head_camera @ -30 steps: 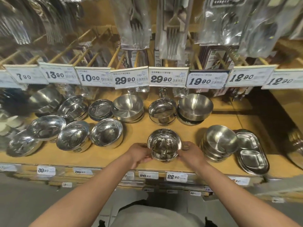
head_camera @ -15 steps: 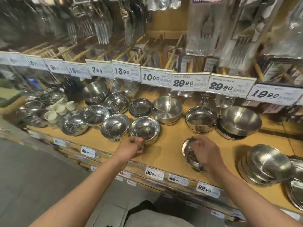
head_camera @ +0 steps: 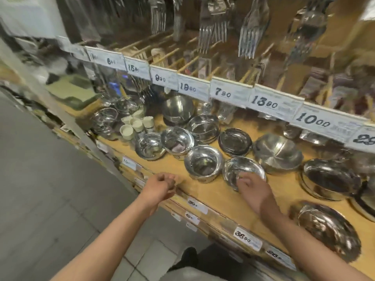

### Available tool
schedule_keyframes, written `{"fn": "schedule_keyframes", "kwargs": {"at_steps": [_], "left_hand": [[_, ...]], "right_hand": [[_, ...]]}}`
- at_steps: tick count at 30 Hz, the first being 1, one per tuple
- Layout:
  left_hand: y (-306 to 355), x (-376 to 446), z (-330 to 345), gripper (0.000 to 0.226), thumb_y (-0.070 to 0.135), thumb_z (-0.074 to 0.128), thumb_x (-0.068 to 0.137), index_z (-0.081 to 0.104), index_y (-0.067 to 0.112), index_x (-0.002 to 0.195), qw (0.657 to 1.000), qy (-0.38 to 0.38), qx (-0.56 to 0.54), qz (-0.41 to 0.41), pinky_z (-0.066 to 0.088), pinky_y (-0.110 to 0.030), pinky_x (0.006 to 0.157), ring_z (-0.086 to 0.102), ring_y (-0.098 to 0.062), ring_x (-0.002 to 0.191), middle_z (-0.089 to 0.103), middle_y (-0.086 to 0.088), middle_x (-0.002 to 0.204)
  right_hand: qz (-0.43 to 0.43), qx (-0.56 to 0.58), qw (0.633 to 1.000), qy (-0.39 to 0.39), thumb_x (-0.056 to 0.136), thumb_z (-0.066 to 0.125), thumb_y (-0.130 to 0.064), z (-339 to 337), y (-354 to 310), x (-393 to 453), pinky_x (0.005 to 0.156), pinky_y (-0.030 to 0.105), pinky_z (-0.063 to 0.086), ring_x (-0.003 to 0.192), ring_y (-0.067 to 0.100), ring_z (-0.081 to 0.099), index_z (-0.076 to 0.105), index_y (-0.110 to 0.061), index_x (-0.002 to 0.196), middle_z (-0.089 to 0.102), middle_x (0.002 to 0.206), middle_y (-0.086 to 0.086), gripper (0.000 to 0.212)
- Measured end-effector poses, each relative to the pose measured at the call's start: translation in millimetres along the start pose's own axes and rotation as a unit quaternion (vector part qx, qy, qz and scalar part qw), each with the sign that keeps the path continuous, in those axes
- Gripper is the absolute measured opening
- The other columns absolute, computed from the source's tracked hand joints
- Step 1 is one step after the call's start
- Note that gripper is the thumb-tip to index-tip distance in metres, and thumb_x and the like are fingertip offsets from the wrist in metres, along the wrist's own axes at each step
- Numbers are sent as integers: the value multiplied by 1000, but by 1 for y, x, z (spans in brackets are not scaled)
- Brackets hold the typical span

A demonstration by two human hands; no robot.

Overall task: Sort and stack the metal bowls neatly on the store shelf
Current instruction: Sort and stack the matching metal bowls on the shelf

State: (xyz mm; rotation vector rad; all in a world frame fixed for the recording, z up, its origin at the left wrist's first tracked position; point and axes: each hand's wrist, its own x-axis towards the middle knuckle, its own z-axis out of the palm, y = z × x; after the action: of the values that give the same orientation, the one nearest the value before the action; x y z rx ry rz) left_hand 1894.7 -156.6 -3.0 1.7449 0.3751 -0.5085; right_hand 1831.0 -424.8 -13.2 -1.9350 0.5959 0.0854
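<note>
Head view: the right hand (head_camera: pixel 253 190) reaches onto the wooden shelf (head_camera: pixel 213 191) with its fingers (head_camera: pixel 243 179) curled over the near rim of a small metal bowl (head_camera: pixel 243 171), so this grip is pinching that bowl. The bowl sits in the front row, just beside a second small bowl (head_camera: pixel 204 162) on its left. The left hand (head_camera: pixel 162 184) hovers at the shelf's front edge with its fingers loosely curled together, holding nothing that can be seen.

Further left, 2 more small bowls (head_camera: pixel 162 142) stand side by side, so the front row reads as 4 loose singles. Behind them lie a shallow dish stack (head_camera: pixel 204 127), a dark-rimmed dish (head_camera: pixel 235 141) and a deep bowl (head_camera: pixel 178 107). To the right sit a wide bowl (head_camera: pixel 278 153) and further stacks (head_camera: pixel 330 179), blurred by motion.

Judging by this, the sorting is only partly done: some stacks exist on the right, while the 4 small bowls remain unnested and probably need stacking into 1 pile.
</note>
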Motion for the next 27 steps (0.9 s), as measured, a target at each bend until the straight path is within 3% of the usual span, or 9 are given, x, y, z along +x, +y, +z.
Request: {"fn": "schedule_keyframes", "kwargs": {"at_steps": [2,3,5,7,11,16,20,24,27], "left_hand": [[4,13,-19,12,5,55,99,65,10,104,1000,12,-1,-7,56,-19,60,63,-12,77,64,-3,88],[6,20,-26,12,6,56,99,65,10,105,1000,15,-4,-9,57,-20,63,62,-13,79,63,-4,90],[11,35,-36,10,7,56,99,65,11,104,1000,14,-18,-14,61,-28,76,62,-14,81,62,-3,91],[16,49,-42,10,8,57,99,65,13,101,999,9,-25,-19,61,-36,89,63,-15,85,63,-3,93],[23,73,-50,9,7,56,100,64,12,102,999,-14,-33,-18,60,-40,91,63,-15,84,64,-5,96],[26,97,-57,11,-3,53,96,60,6,95,998,-28,-47,-26,54,-46,91,55,-25,88,59,-15,97],[27,111,-50,12,-1,53,98,59,7,91,996,-57,-59,-28,47,-43,84,53,-27,86,60,-18,96],[28,125,-55,11,1,59,96,59,8,88,994,-74,-70,-28,51,-44,82,57,-29,85,64,-18,92],[24,141,-70,5,14,61,97,61,10,94,998,60,-22,-15,45,-33,68,59,-24,77,63,-10,90]], "right_hand": [[17,14,1000,-14,98,58,-17,16,-15,6,96,37,54,100,21,65,65,-17,119,69,115,7,22],[13,5,1000,-14,98,59,-15,22,-21,9,95,46,54,98,28,65,67,-19,110,71,109,9,15],[0,-7,1000,-2,97,61,-16,31,-31,13,77,41,57,85,25,68,65,-32,92,72,94,4,16],[15,6,1000,1,94,65,-24,37,-40,17,66,31,53,79,16,68,67,-36,96,73,92,-6,12],[41,-15,999,5,83,61,-34,44,-47,28,86,48,56,88,20,72,71,-28,109,75,91,-8,29],[6,-41,999,15,71,47,-56,46,-46,33,75,43,58,71,9,70,74,-38,97,76,82,-12,42],[16,-53,998,31,83,52,-43,37,-43,33,69,52,54,58,16,61,65,-11,83,67,67,6,34],[26,-60,996,66,94,60,-21,12,-43,38,69,38,53,64,15,65,70,-18,87,72,73,5,13],[50,-15,995,86,95,62,-20,-2,-43,43,76,36,56,82,20,72,70,-21,107,75,92,0,15]]}}
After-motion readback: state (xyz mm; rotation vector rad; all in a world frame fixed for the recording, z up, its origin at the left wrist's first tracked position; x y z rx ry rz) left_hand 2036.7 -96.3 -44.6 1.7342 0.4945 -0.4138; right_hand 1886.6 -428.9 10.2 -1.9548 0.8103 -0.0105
